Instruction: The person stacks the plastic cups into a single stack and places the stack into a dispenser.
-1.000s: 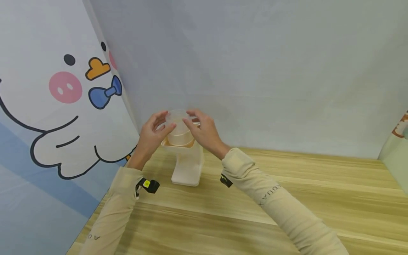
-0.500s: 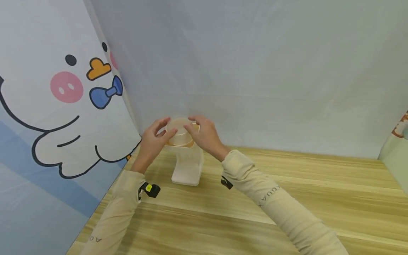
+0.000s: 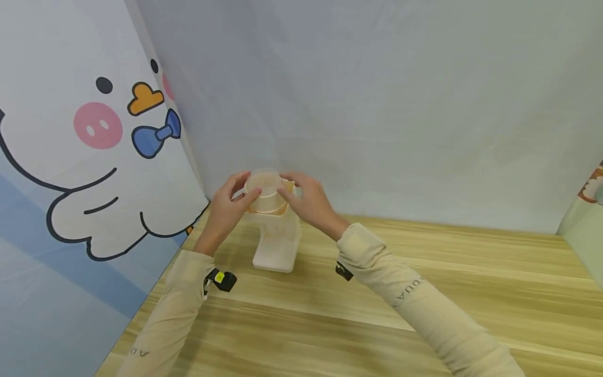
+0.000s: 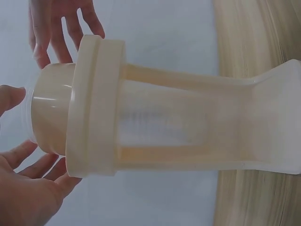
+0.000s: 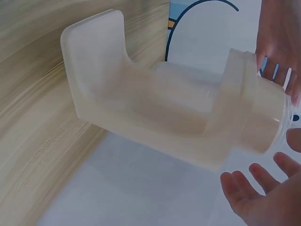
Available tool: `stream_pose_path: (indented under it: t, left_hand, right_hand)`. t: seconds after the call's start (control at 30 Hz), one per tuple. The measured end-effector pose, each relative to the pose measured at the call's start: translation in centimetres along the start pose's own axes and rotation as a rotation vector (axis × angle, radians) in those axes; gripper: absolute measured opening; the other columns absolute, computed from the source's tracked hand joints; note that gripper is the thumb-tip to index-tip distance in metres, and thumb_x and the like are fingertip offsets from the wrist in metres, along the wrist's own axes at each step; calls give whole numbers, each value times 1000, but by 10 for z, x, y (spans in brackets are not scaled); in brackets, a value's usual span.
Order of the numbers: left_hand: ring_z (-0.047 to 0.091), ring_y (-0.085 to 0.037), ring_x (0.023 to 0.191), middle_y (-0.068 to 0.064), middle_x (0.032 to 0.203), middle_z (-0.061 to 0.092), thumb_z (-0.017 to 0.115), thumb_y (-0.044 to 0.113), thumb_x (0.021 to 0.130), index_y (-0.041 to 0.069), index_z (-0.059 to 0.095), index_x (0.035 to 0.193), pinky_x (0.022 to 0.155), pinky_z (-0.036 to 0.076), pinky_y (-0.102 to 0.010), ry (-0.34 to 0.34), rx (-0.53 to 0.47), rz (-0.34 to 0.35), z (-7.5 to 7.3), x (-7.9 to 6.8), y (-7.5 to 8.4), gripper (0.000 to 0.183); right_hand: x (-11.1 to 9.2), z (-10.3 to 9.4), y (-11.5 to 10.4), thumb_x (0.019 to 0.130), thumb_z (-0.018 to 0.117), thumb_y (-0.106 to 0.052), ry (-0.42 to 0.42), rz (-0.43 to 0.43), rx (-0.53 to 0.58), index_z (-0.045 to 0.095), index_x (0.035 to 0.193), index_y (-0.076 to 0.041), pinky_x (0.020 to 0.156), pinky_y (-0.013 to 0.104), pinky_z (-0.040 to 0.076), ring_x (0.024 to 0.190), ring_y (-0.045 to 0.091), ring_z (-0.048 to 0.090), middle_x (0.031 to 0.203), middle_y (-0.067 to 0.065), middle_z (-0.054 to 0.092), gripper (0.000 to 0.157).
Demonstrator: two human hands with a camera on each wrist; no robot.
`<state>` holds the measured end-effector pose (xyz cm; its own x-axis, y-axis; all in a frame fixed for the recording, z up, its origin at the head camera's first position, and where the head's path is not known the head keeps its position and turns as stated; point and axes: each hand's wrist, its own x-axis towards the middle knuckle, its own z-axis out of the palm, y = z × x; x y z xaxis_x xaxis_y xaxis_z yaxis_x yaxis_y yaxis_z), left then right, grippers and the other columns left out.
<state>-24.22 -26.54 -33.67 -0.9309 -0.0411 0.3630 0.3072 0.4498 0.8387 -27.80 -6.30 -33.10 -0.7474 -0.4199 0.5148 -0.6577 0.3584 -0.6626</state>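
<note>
On the table stands a cream plastic stand [image 3: 278, 246], a tall upright with a flat foot and a thick collar [image 4: 96, 108] at the top. A cream round cup-like part [image 4: 52, 108] rises out of the collar. Over its mouth sits a clear round piece, cup or lid [image 3: 265, 180]; which one is unclear. My left hand [image 3: 227, 207] curls round its left side, thumb in front and fingers along the cream part. At its right side, my right hand [image 3: 308, 199] has its fingers spread; the right wrist view shows a small gap between those fingertips and the cream part.
The wood-grain table [image 3: 377, 293] extends to the right. A pale cloth backdrop [image 3: 377, 115] hangs close behind the stand. On the left is a cloth with a cartoon bird [image 3: 99, 125].
The clear piece came down over the cream part between one second and half a second ago, both hands with it. Since then my right hand has shifted slightly to the right.
</note>
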Motion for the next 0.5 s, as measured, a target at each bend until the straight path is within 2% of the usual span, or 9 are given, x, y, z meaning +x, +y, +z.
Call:
stream_pose_path:
  t: [0.07,0.23,0.5]
  left_hand:
    - [40,-25,129,-12,139,45,66,32,90,6,44,138,104,36,-43,4,10,11,2,1,-5,59]
    - [37,-25,131,-11,142,42,66,37,89,9,42,141,107,32,-43,44,76,52,4,-3,-3,64]
    - [36,-26,132,-10,141,44,68,32,86,8,44,139,106,31,-48,127,199,160,1,-15,5,62]
  right_hand:
    - [-4,-5,2,93,61,-20,0,17,0,60,122,-2,89,41,47,109,29,55,124,13,60,34]
    - [-16,-17,7,93,61,-24,-1,59,5,59,125,-8,84,43,50,110,27,54,128,8,57,36]
    - [-37,-33,13,95,59,-28,-31,52,-9,55,131,-10,87,42,48,115,25,51,132,7,54,40]
